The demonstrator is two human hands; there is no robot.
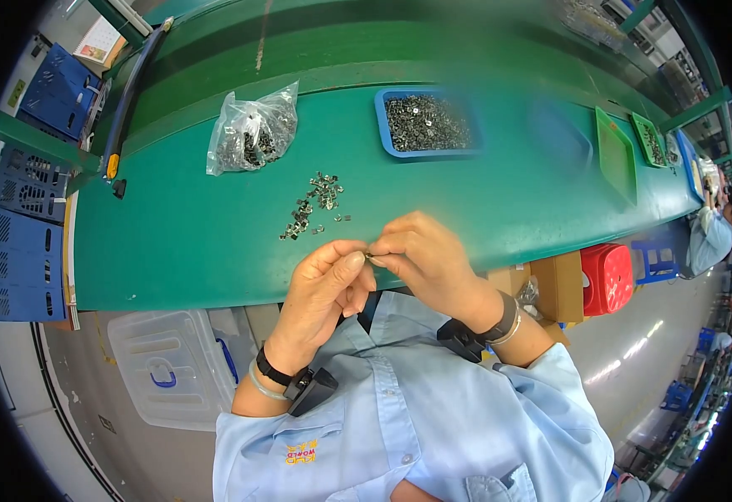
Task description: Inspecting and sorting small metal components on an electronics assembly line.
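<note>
My left hand (324, 284) and my right hand (426, 255) meet over the near edge of the green bench. Pinched between the fingertips of both is a small dark metal part (369, 255), mostly covered by the fingers. Just beyond my hands, a loose pile of small metal parts (326, 191) lies on the bench top, trailing toward the left. Farther back on the left stands a clear plastic bag (253, 134) with similar parts in it. A blue tray (387, 144) filled with small dark metal parts sits at the back, right of the bag.
At the right end of the bench (173, 234) are a green tray (617, 155) and a smaller green tray (649, 138) of parts. Below stand a clear lidded box (165, 368), a cardboard box (557, 289) and a red stool (608, 278). Another person (709, 238) sits far right.
</note>
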